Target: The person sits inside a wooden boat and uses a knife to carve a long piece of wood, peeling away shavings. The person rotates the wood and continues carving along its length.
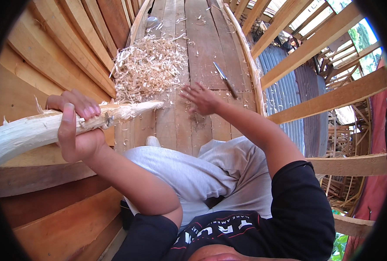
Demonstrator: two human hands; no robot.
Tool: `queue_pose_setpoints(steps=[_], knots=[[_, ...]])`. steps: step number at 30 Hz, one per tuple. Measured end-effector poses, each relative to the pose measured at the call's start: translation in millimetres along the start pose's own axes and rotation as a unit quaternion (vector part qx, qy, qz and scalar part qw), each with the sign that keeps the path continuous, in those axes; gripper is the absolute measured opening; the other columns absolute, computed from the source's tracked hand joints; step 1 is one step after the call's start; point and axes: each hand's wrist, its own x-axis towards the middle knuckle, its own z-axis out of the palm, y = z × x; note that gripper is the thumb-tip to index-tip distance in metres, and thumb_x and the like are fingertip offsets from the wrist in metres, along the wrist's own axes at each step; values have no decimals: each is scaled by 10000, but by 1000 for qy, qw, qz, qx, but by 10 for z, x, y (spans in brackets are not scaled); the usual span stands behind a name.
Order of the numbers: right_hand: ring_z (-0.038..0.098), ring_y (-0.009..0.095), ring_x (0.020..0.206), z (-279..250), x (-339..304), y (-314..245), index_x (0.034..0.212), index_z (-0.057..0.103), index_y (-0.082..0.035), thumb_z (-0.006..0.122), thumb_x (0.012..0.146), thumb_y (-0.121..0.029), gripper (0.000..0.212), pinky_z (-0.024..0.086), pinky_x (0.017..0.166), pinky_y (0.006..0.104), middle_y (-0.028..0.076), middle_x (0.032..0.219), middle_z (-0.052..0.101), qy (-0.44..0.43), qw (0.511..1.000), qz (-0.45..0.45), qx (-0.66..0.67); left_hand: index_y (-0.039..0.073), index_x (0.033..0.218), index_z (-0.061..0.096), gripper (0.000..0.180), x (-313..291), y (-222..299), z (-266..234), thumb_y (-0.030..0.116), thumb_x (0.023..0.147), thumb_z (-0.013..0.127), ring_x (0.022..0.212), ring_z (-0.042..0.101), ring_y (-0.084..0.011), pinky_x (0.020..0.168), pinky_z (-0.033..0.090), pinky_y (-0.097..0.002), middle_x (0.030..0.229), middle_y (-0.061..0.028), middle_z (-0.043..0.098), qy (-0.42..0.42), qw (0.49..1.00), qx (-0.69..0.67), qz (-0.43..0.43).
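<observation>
My left hand (82,122) is wrapped round a peeled wooden pole (32,130), close to its whittled end. The pole runs in from the left edge, and its rough, narrowed tip points right, over the plank floor. Loose curls of wood cling to it. Holding nothing, my right hand (200,99) is stretched out over the planks with its fingers apart, right of the pole's tip. A knife (226,80) with a dark handle lies on the floor beyond that hand, blade pointing away and to the left. A heap of pale wood shavings (152,67) lies beyond the pole.
A plank wall (58,48) rises close on my left. Spaced wooden slats (311,50) line the right side, with corrugated metal sheets (282,87) behind them. A small clear container (152,21) lies past the shavings. Scattered chips dot the floorboards (202,43).
</observation>
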Motion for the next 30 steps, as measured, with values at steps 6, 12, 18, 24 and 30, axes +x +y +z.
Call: queue_pose_setpoints(steps=[6, 12, 18, 24, 30], knots=[[206, 338, 1422, -69, 33, 548, 1462, 253, -43, 463, 929, -336, 643, 126, 1142, 546, 171, 1520, 256, 33, 847, 529, 50, 54, 802, 422, 158, 10, -10, -37, 157, 779, 539, 589, 401, -148, 559, 392, -272, 625, -75, 429, -11, 1000, -26, -2], [217, 316, 1422, 110, -262, 341, 1414, 345, -32, 556, 875, -303, 639, 146, 1151, 509, 209, 1515, 240, 130, 940, 311, 52, 54, 803, 419, 157, 14, -35, -55, 159, 782, 534, 588, 404, -149, 556, 394, -268, 626, -75, 432, -15, 1000, -25, 4], [221, 364, 1412, 14, 195, 66, 1390, 369, 3, 565, 792, -107, 639, 221, 1146, 450, 240, 1512, 222, 128, 962, 139, 196, 56, 799, 417, 161, 2, -28, -20, 161, 776, 538, 580, 413, -149, 551, 409, -264, 620, -73, 430, -4, 1000, -2, 3], [378, 420, 1306, 319, 695, -107, 1320, 414, 91, 519, 774, -5, 565, 355, 1079, 417, 329, 1373, 379, 8, 975, 198, 97, 56, 802, 418, 165, 10, -33, -8, 161, 778, 544, 583, 413, -148, 554, 409, -269, 620, -70, 430, -6, 1000, -1, 2], [571, 414, 1083, 313, 785, -305, 1040, 637, 64, 499, 836, -31, 264, 460, 934, 439, 307, 1167, 563, 18, 958, 267, 101, 55, 807, 420, 175, 13, -30, -6, 168, 790, 552, 595, 410, -148, 567, 407, -264, 626, -66, 427, -23, 1000, -14, 5]])
